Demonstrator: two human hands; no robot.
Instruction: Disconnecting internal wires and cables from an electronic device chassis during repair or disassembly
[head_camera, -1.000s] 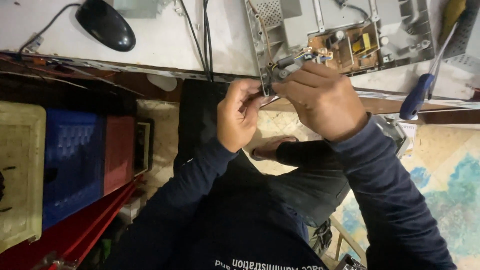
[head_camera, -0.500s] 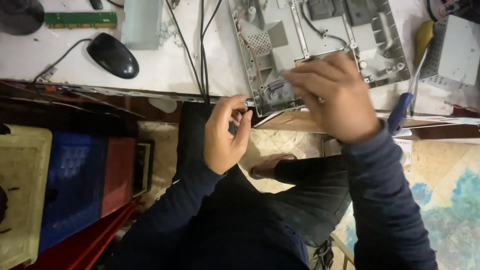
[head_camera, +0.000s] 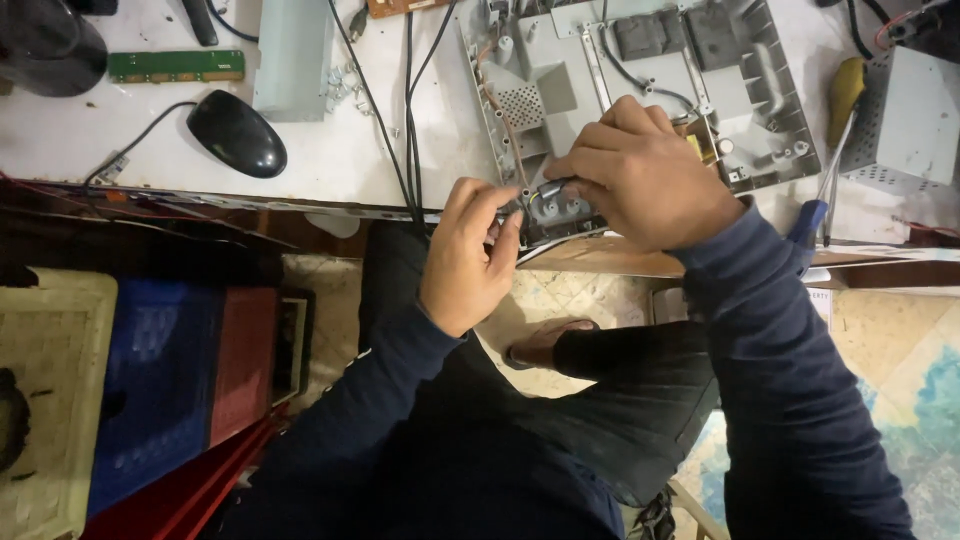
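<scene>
Head view: both hands (head_camera: 560, 225) crowd the grey chassis (head_camera: 640, 110) edge.

Dark navy long sleeves down to both wrists, dark trousers; left hand (head_camera: 468, 258) and right hand (head_camera: 650, 180) bare.

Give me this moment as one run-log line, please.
left hand: pinching small part at panel edge | right hand: resting on grey panel | mouse: idle on bench

I see no packages, labels, signs or lit screens on my bench — only the bare grey back shell of a flat screen (head_camera: 640, 90), opened up, lying flat at the table's near edge — its display face hidden.
</scene>
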